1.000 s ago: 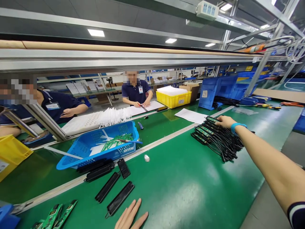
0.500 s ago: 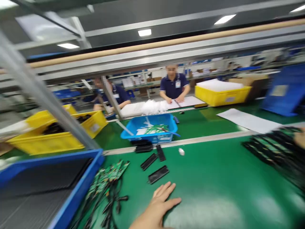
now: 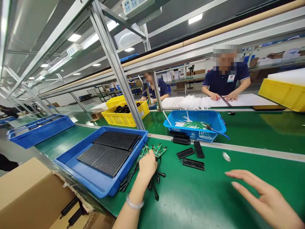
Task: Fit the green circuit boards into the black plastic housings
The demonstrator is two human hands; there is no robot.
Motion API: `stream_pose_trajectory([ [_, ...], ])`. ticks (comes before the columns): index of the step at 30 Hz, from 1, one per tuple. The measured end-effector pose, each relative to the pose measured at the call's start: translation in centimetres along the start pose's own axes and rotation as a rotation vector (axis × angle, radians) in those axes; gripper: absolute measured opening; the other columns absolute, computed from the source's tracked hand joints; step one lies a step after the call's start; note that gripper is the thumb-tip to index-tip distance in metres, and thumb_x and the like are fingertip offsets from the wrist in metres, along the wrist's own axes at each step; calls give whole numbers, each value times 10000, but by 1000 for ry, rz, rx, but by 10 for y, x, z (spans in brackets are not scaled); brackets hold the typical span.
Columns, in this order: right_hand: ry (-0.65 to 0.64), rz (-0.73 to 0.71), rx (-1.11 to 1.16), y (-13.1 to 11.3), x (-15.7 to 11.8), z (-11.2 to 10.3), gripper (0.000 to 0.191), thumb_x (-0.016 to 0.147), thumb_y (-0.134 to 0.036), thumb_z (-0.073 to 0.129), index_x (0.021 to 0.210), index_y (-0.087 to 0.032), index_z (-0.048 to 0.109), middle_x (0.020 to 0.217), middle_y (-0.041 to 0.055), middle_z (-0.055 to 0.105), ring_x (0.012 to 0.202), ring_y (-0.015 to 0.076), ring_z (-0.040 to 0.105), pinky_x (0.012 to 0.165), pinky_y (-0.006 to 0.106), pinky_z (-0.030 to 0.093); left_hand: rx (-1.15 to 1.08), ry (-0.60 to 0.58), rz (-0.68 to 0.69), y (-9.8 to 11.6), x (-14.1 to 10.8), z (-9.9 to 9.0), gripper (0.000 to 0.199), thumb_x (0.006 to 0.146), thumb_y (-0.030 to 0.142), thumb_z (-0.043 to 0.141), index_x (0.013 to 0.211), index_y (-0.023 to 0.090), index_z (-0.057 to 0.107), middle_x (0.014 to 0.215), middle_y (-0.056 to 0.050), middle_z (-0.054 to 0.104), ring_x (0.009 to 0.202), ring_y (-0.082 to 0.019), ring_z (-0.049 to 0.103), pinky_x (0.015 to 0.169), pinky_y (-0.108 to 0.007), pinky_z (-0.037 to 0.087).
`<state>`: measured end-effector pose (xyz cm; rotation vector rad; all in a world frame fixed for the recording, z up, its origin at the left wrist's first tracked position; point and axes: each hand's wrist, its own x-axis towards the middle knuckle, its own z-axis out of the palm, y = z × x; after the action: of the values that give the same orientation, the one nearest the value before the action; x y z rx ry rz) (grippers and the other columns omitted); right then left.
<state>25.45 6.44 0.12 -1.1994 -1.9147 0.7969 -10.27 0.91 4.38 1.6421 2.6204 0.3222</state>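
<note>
My left hand point(image 3: 148, 163), with a pale bangle at the wrist, is closed over the pile of green circuit boards point(image 3: 160, 150) with black cables; its fingertips are hidden, so what it grips cannot be made out. To the right, my right hand point(image 3: 259, 190) hovers over the green table with thumb and fingers apart, holding nothing. Several black plastic casings point(image 3: 193, 163) lie between the hands, nearer the blue basket. A small white item point(image 3: 226, 156) rests beyond my right hand.
A blue tray point(image 3: 71, 168) of black parts sits left of the boards. Behind stand a blue basket point(image 3: 209, 136) and yellow bins point(image 3: 119, 119). Two people sit across the table. A cardboard box point(image 3: 26, 190) is at lower left, below a metal post point(image 3: 114, 57).
The view has swung left. My left hand has moved from open above the table to the circuit boards and closed. My right hand now shows open, away from the black bundle at right.
</note>
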Motion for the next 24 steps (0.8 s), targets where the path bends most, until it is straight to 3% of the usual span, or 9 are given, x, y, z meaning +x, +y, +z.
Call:
stream_pose_trajectory([
  [4, -259, 34, 210, -36, 4, 40, 281, 752, -536, 608, 987, -409, 692, 1074, 60, 654, 1013, 343, 580, 914, 543, 442, -67, 43, -31, -35, 1, -12, 226, 793, 91, 460, 1008, 127, 519, 779, -97, 632, 770, -249, 653, 729, -365, 483],
  [7, -464, 160, 471, -53, 2, 58, 356, 761, -538, 625, 1036, -318, 678, 1048, 78, 660, 996, 303, 593, 913, 497, 454, -340, 86, 86, -26, -13, -28, 146, 880, 239, 413, 984, 182, 499, 822, -32, 603, 718, -157, 611, 679, -268, 485],
  [10, -545, 333, 834, -60, -4, 70, 552, 759, -549, 647, 1228, -273, 556, 1168, 93, 624, 1084, 263, 572, 970, 460, 425, -888, -213, 289, 9, -31, -36, 192, 811, 329, 565, 920, 187, 494, 791, -7, 570, 654, -127, 561, 534, -213, 470],
  [12, -512, 418, 1097, -62, -7, 75, 653, 749, -567, 656, 1301, -270, 472, 1221, 97, 597, 1096, 242, 570, 981, 446, 421, -988, -469, 464, 35, -37, -30, 203, 809, 280, 578, 967, 190, 487, 823, -13, 591, 687, -128, 571, 544, -212, 479],
  [13, -472, 454, 1198, -62, -7, 77, 652, 746, -562, 665, 1296, -274, 469, 1208, 92, 603, 1057, 225, 587, 953, 425, 444, -912, -496, 548, 47, -37, -23, 170, 827, 238, 550, 981, 193, 493, 861, -20, 604, 729, -131, 581, 585, -220, 489],
  [16, -298, 536, 1239, -60, -6, 76, 416, 742, -463, 719, 1087, -257, 608, 950, 36, 657, 663, 93, 565, 595, 222, 489, -472, -252, 644, 72, -20, 10, 204, 803, 94, 525, 981, 193, 535, 986, -47, 592, 910, -174, 562, 785, -301, 481],
  [18, -215, 545, 1137, -57, -4, 71, 250, 756, -421, 718, 898, -224, 660, 754, -10, 599, 450, 23, 329, 386, 152, 286, -335, -162, 605, 78, -6, 30, 222, 751, 39, 552, 932, 167, 564, 993, -82, 563, 963, -228, 533, 846, -378, 453],
  [21, -173, 500, 972, -52, -1, 59, 286, 768, -470, 682, 933, -236, 677, 679, -31, 538, 417, 15, 159, 365, 177, 155, -319, -145, 572, 81, 5, 42, 129, 739, 32, 556, 795, 147, 571, 941, -104, 535, 956, -262, 517, 836, -411, 438],
  [24, -120, 367, 689, -49, 0, 46, 437, 780, -518, 632, 1155, -294, 630, 704, -2, 601, 437, 63, 316, 403, 217, 281, -374, -129, 585, 81, -3, 39, 66, 796, 104, 533, 776, 163, 555, 954, -83, 535, 942, -227, 521, 833, -368, 433],
])
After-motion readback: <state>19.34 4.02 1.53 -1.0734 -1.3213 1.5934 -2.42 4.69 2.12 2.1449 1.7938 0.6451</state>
